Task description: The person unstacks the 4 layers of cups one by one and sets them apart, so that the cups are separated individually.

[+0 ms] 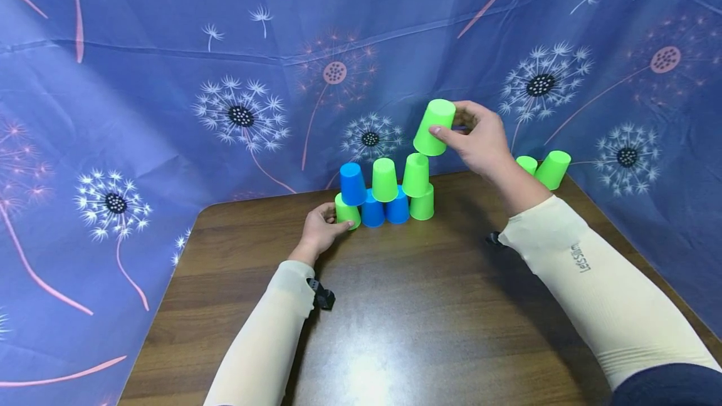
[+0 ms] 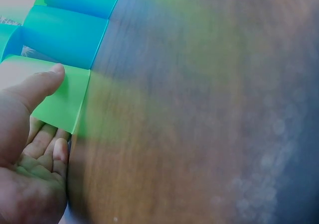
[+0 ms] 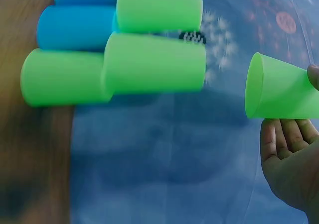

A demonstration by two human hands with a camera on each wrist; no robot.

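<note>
Upside-down cups stand in two tiers near the table's back edge. The lower tier runs green cup (image 1: 346, 210), blue cup (image 1: 372, 210), blue cup (image 1: 398, 207), green cup (image 1: 422, 203). Above sit a blue cup (image 1: 353, 184), a green cup (image 1: 385, 179) and another green cup (image 1: 416, 175). My left hand (image 1: 320, 230) holds the lowest left green cup, thumb in front, seen closer in the left wrist view (image 2: 62, 97). My right hand (image 1: 485, 140) grips a slightly tilted green cup (image 1: 433, 130) in the air, above the tiers' right end. Its rim faces down, apart from the cups below.
Two green cups (image 1: 553, 169) are at the table's back right corner, beyond my right forearm; one leans and the other is partly hidden. A blue dandelion-print cloth (image 1: 361, 67) hangs behind the wooden table (image 1: 417, 306).
</note>
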